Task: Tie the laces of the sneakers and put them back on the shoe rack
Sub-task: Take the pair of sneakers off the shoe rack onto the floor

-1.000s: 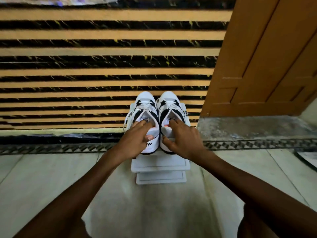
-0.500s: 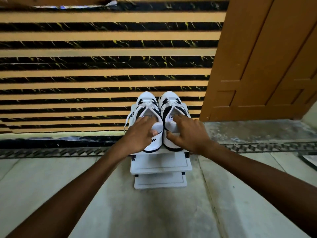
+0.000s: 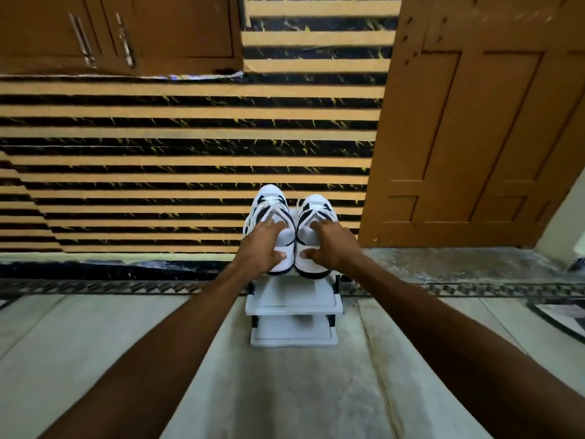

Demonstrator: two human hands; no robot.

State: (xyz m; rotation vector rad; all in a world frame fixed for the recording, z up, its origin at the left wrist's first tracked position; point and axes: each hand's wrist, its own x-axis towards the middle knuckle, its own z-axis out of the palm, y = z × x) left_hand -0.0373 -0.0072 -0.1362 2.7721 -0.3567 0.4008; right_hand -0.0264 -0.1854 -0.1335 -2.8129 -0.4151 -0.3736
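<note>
Two white-and-black sneakers stand side by side, toes toward the wall, on the top shelf of a small white shoe rack. My left hand lies over the heel and tongue of the left sneaker, thumb on its back. My right hand grips the right sneaker the same way. The laces are mostly hidden under my fingers.
The rack stands against a wall of black and tan stripes. A brown wooden door is at the right and brown cabinet doors at the upper left. Pale floor tiles spread in front, with a patterned border strip.
Both hands have stayed on the sneakers. My head has lifted and shifted left, so the cabinets have come into view and the rack sits lower in frame.
</note>
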